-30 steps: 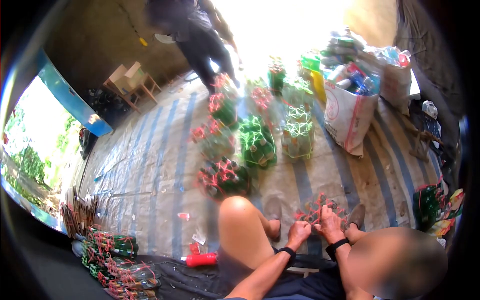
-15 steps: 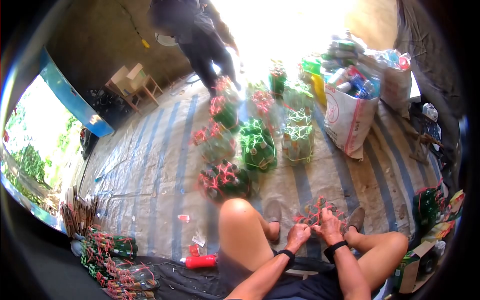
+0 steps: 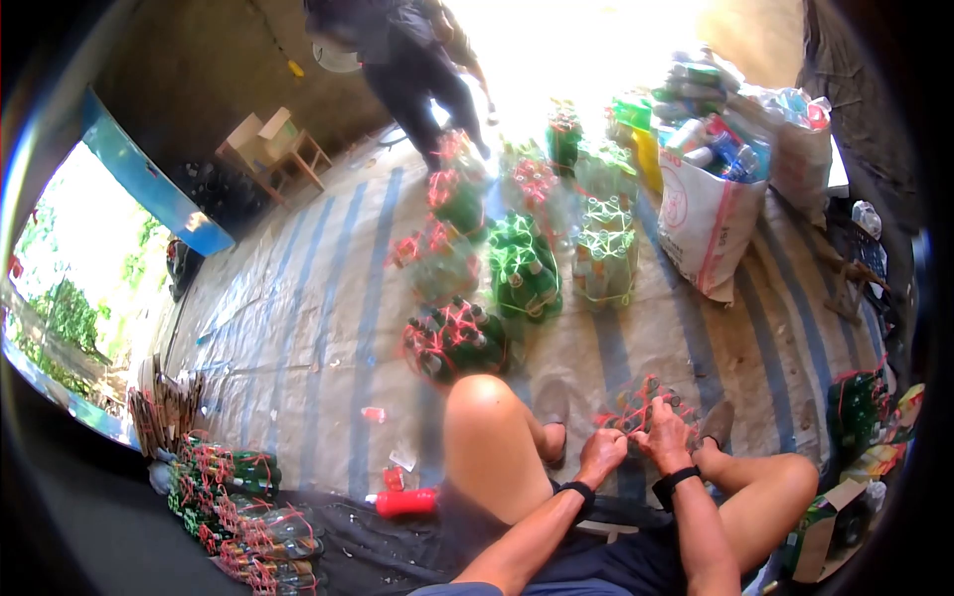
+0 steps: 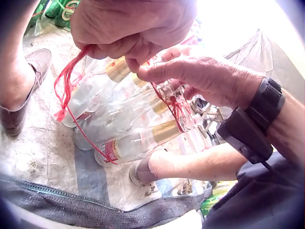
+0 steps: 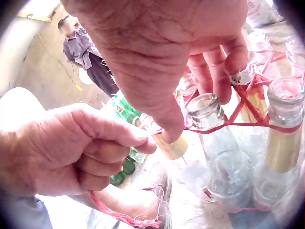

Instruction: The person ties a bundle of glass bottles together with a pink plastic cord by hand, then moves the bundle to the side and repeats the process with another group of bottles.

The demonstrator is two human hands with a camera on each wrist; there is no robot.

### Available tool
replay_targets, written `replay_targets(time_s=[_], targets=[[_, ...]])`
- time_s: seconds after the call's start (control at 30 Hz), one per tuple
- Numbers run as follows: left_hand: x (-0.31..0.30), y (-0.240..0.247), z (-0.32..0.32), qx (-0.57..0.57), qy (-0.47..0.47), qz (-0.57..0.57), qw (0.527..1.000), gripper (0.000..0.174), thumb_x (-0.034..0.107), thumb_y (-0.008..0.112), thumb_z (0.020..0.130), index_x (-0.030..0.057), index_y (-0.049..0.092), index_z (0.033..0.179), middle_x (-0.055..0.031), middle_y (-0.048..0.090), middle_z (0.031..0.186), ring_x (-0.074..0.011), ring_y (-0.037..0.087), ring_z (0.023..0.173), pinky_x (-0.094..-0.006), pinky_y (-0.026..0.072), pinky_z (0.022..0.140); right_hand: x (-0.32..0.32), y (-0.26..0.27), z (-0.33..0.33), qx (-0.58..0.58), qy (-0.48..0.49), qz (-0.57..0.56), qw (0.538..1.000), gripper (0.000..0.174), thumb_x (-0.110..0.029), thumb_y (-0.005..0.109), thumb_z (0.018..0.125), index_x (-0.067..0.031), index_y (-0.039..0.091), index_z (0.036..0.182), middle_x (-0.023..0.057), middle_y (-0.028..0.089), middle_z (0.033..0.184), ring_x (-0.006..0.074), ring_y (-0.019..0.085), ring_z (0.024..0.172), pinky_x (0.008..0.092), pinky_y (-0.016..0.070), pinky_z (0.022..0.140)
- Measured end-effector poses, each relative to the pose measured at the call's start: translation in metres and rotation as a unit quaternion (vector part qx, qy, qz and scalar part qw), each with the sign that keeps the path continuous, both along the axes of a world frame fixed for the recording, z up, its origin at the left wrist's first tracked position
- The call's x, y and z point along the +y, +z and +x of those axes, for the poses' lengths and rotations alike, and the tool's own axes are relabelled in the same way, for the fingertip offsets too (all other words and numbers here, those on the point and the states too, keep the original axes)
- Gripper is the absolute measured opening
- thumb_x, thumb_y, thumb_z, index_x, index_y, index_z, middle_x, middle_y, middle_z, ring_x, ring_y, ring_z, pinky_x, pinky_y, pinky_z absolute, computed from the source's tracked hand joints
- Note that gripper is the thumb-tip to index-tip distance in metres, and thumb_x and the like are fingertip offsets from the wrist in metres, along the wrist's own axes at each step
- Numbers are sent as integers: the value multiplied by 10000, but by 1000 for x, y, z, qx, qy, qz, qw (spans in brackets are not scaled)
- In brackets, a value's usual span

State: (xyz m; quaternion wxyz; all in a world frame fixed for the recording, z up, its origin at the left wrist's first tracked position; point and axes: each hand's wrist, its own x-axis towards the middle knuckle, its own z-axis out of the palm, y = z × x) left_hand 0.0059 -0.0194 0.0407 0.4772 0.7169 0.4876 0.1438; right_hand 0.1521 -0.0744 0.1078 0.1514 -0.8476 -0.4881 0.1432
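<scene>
In front of me, a bundle of clear glass bottles with gold neck foil leans between my feet. A red string net laces round the bottle necks. My left hand makes a fist round the red string, whose frayed tail hangs below it. Close beside it, my right hand lies over the bottle tops, its thumb pinching the string down at a gold-foiled neck. The right fingers curve over the neighbouring necks. Part of the string between the two hands is hidden by the thumbs.
Tied bundles of green bottles and clear bottles stand ahead on the striped sheet. A sack of cans is at the right. Red-netted bottles lie at left, near a red bottle. A person stands behind.
The head view has shifted slightly, moving the scene a little up and right. Both hands stay together at the bottle bundle, the left still gripping the string.
</scene>
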Motion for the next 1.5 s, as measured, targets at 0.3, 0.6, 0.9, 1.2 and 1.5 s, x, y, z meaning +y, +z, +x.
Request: replay_targets(time_s=[0.3, 0.6, 0.9, 1.2, 1.5], targets=[[10, -13, 5, -45, -39, 58, 997, 275, 204, 557, 861, 1, 727, 784, -277, 688, 837, -479, 700, 820, -538, 561, 721, -10, -23, 2, -59, 33, 71, 995, 606, -151, 813, 754, -44, 521, 1274, 176, 671, 1067, 392, 693, 1005, 490, 584, 811], [15, 25, 0, -80, -25, 9, 996, 278, 199, 660, 843, -54, 769, 876, -192, 726, 703, -186, 679, 664, -371, 536, 647, -29, 12, -6, 208, -72, 49, 974, 178, -135, 619, 900, 22, 703, 890, 214, 729, 821, 360, 724, 694, 449, 604, 679], [17, 63, -5, -48, -63, -11, 997, 305, 245, 633, 902, -26, 772, 920, -235, 735, 800, -304, 736, 740, -409, 552, 702, -19, 0, -37, 566, -234, 41, 790, 378, -309, 596, 1017, 53, 699, 990, 115, 745, 871, 208, 702, 573, 328, 566, 441], [13, 79, -17, -19, -137, 20, 990, 278, 214, 629, 917, -31, 760, 917, -246, 718, 780, -306, 727, 723, -429, 541, 686, -17, -10, -41, 615, -280, 105, 730, 226, -248, 649, 950, -42, 716, 887, 43, 704, 779, 149, 670, 649, 308, 562, 568], [20, 97, -29, -2, -264, -230, 937, 315, 216, 630, 923, -66, 735, 1020, -192, 742, 826, -216, 667, 725, -380, 534, 722, -20, -27, -25, 600, -246, 77, 758, 194, -164, 625, 878, -45, 679, 734, 39, 649, 675, 121, 594, 573, 285, 484, 505]])
